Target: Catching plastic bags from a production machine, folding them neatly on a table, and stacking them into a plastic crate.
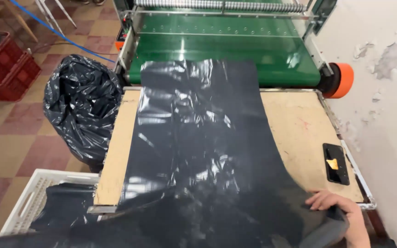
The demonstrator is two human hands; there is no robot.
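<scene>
The right hand [341,213] grips the near corner of a glossy black plastic sheet [198,142], fingers curled over its bunched edge. The sheet runs from a green conveyor belt [272,46] across a bare wooden table [299,133]. A small black phone [336,163] lies beside it. A stuffed black bag [81,105] and white crate [28,202] stand on the tiled floor.

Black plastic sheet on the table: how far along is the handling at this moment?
Done: the black plastic sheet has come off the green conveyor and lies over the wooden table. A filled black bag and a white crate holding dark plastic sit to the left. In hand: the right hand grips the sheet's near edge. Left: the sheet is not yet off the table. The left hand is out of view.
</scene>
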